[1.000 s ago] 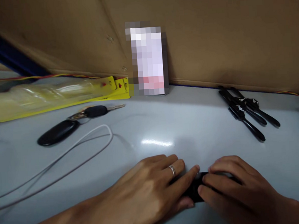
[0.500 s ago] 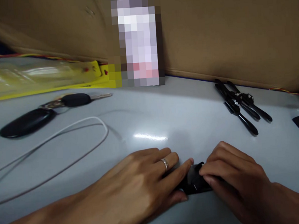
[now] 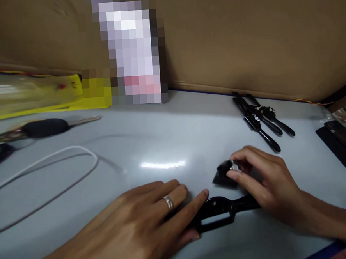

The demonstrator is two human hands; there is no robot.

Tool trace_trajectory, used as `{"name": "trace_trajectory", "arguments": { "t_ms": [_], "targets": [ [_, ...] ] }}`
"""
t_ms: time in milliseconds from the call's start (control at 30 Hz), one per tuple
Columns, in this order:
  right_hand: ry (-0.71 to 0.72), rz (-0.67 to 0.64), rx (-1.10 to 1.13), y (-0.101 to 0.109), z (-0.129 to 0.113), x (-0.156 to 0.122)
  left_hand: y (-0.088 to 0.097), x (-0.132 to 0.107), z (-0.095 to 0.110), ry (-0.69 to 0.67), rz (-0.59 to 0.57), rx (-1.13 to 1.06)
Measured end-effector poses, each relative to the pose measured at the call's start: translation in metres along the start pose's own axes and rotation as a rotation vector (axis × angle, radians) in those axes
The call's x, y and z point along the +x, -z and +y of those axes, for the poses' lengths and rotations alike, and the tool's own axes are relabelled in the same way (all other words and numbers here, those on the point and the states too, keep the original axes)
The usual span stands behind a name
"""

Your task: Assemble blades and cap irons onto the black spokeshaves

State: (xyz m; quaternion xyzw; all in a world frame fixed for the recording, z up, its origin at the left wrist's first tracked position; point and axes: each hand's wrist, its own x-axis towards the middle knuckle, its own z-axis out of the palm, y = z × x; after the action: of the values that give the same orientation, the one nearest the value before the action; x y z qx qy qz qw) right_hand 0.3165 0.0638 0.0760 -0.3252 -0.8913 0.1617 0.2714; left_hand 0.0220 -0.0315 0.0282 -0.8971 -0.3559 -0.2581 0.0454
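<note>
A black spokeshave body (image 3: 215,206) lies on the grey table, its rectangular opening and right handle in sight. My left hand (image 3: 146,225), with a ring on one finger, lies across the body's left part and is closed around it, thumb on the near side; the left handle is hidden beneath. Just above the body, my right hand (image 3: 264,178) pinches a small dark piece (image 3: 224,176) with a silvery bit at the fingertips; it looks like the spokeshave's blade piece. Several more black spokeshaves (image 3: 258,118) lie together farther back on the right.
Keys (image 3: 45,127) and a looped white cable (image 3: 88,149) lie on the left. Behind them is a yellow package (image 3: 33,93). A blurred-out upright item (image 3: 135,49) stands before the cardboard wall (image 3: 243,35). Dark flat objects (image 3: 341,146) lie at the right edge.
My right hand has lifted the dark piece up and away from the spokeshave body, uncovering its opening. My left hand still holds the body. The camera view has shifted right.
</note>
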Motion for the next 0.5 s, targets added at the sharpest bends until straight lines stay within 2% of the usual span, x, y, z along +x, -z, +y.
{"name": "trace_trajectory", "arguments": {
  "t_ms": [67, 133, 233, 333, 500],
  "targets": [
    [0.034, 0.018, -0.087, 0.001, 0.017, 0.005, -0.009, -0.012, 0.002, 0.085, 0.06, -0.045],
    [0.008, 0.037, -0.138, 0.005, 0.036, 0.01, -0.018, -0.023, 0.002, 0.117, 0.09, -0.061],
    [-0.13, 0.072, -0.273, 0.022, 0.059, 0.018, -0.023, -0.027, 0.001, 0.113, 0.091, -0.041],
    [-0.361, 0.009, -0.543, 0.045, 0.076, 0.024, -0.018, -0.018, -0.002, 0.129, 0.107, 0.011],
    [-0.475, -0.159, -0.576, 0.064, 0.088, 0.021, -0.004, -0.005, -0.019, 0.297, 0.114, 0.168]
  ]
}}
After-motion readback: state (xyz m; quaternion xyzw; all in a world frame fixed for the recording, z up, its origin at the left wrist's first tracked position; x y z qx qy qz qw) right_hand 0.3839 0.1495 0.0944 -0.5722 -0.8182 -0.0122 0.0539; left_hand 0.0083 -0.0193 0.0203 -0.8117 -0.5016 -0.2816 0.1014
